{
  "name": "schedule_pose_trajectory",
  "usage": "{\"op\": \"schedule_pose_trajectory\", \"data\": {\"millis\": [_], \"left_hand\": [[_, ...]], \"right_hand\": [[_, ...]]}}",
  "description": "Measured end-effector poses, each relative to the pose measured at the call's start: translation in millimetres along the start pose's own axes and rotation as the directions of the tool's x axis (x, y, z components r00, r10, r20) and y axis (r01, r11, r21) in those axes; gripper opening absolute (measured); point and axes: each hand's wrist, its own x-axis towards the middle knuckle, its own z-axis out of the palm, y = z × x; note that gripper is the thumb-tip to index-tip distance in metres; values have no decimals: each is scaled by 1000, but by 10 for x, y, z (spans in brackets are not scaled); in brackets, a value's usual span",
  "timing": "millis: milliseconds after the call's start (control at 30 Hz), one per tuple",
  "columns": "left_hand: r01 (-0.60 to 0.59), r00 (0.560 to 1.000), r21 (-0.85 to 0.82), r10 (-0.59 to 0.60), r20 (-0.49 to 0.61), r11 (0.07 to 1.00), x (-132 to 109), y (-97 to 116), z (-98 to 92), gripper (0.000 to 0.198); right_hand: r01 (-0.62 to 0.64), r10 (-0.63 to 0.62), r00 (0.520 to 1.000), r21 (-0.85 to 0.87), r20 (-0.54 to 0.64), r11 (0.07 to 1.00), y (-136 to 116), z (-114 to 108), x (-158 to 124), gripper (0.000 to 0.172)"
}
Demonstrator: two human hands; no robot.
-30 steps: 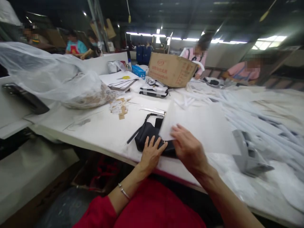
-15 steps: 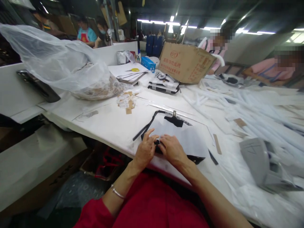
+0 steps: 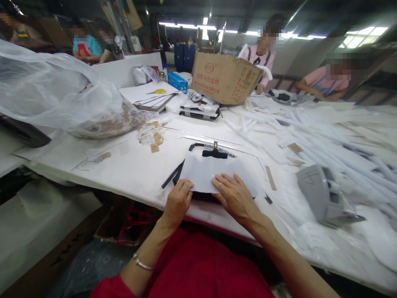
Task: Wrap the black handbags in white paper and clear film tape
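A black bag point(image 3: 214, 154) lies on the white table point(image 3: 130, 165) in front of me, mostly covered by a sheet of white tissue paper point(image 3: 214, 174). Its strap and a metal buckle stick out at the far side. My left hand point(image 3: 178, 200) curls over the near left edge of the paper, fingers bent around it. My right hand point(image 3: 235, 196) lies flat on the paper's near right part with the fingers stretched out.
A big clear plastic bag point(image 3: 62, 99) with brown pieces fills the left. Small tags point(image 3: 150, 134) lie beyond. A cardboard box point(image 3: 225, 78), folded papers and a grey tape dispenser point(image 3: 322, 198) stand around. White paper rolls cover the right. Other people work at the far side.
The white sheet, held up by my right hand a second ago, now lies over the black bag. Both hands have come down onto its near edge.
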Motion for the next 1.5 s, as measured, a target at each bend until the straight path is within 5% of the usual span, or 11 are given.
{"op": "schedule_pose_trajectory", "data": {"millis": [267,433,767,867,967,1100,1233,1333,1433,1500], "left_hand": [[-32,999,101,29,29,994,-46,10,11,22],[37,998,125,-43,43,991,-12,31,-17,23],[132,991,84,-131,-17,988,87,-70,-119,22],[144,990,236,-138,-43,961,212,85,-328,22],[38,996,360,-7,-87,932,424,341,-487,27],[-265,957,234,226,183,935,595,431,-190,38],[-180,876,235,47,480,955,470,158,350,40],[-63,901,299,-75,428,952,321,43,517,42],[-27,924,366,-116,364,930,246,82,526,47],[-16,932,402,-132,338,916,234,119,516,51]], "right_hand": [[-71,77,991,-56,114,996,-54,65,40,61],[-85,110,963,-109,245,990,-89,-28,202,76],[-147,171,937,-103,304,984,-255,-61,247,86],[-193,227,910,-130,348,973,-352,-48,268,85],[-203,241,910,-144,338,969,-432,9,281,83],[-224,250,917,-120,311,967,-435,55,263,68],[-190,138,914,102,383,976,-195,-42,207,81],[-183,137,960,175,246,967,53,-51,196,65],[-257,259,962,-36,89,966,177,69,210,52],[-253,269,956,-140,113,957,189,171,211,52]]}}
